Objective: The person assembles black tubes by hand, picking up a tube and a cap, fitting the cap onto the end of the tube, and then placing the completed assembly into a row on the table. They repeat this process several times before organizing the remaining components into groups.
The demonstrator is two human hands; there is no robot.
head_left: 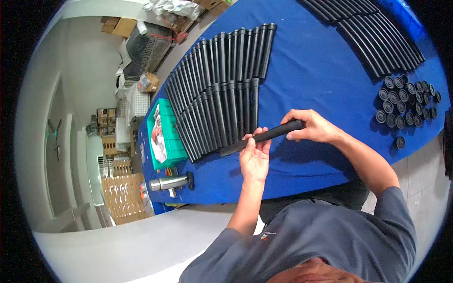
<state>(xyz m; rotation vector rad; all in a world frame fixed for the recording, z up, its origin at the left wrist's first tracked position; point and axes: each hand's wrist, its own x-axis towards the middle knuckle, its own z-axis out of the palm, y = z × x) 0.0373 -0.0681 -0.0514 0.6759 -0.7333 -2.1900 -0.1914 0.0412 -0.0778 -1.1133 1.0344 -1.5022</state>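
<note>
A black tube (273, 133) lies slantwise across both my hands, above the blue cloth near the table's front edge. My right hand (309, 126) grips its thicker end, thumb below and fingers over the top. Palm up, my left hand (255, 153) has its fingers and thumb around the tube farther along. Just past the tube's thin end lie rows of black tubes (219, 101) with wider collars at one end. To the right, several round black caps (400, 107) with ringed faces are spread on the cloth.
More black tubes (375, 40) lie in rows at the far right of the blue-covered table (306, 70). A green crate (172, 137) with white cloth inside and a steel thermos (170, 182) stand at the left. Wire cages and cardboard boxes (125, 27) are stacked beyond.
</note>
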